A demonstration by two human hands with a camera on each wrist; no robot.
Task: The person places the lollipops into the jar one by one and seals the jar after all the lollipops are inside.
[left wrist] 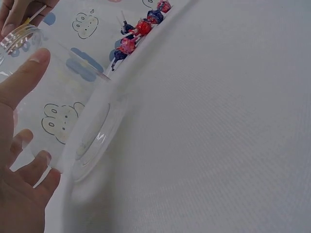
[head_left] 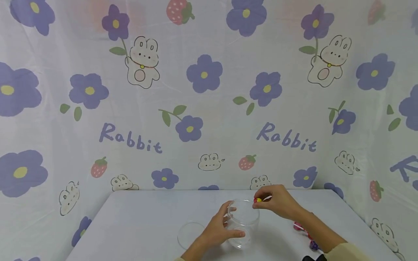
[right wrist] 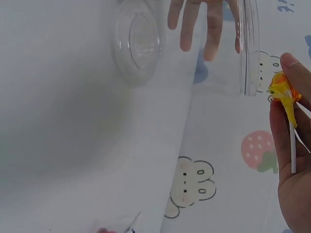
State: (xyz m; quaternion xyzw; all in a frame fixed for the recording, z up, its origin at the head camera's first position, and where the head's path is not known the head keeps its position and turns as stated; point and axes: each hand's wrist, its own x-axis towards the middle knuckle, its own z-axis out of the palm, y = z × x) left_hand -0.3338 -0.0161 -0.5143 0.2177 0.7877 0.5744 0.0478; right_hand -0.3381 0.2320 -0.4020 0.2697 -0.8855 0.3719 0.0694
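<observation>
A clear, see-through jar (head_left: 252, 217) stands upright with its mouth uncovered. My left hand (head_left: 217, 229) grips its side, thumb towards me and the other fingers round the far side; in the left wrist view the thumb (left wrist: 30, 73) lies along the wall. At the right edge of the jar's rim, my right hand (head_left: 277, 200) pinches a lollipop (right wrist: 279, 91) in a yellow and orange wrapper between thumb and fingers. Its white stick (right wrist: 293, 150) points back towards the palm. Whether the jar's base touches the table cannot be told.
A clear round lid (head_left: 192, 223) lies on the white table (head_left: 140, 217), left of the jar. Several wrapped lollipops (left wrist: 143, 26), red, pink and dark blue, lie at the right, partly behind my right forearm. Part of a black object (head_left: 314, 258) shows at the bottom edge. A patterned curtain (head_left: 228, 119) hangs behind.
</observation>
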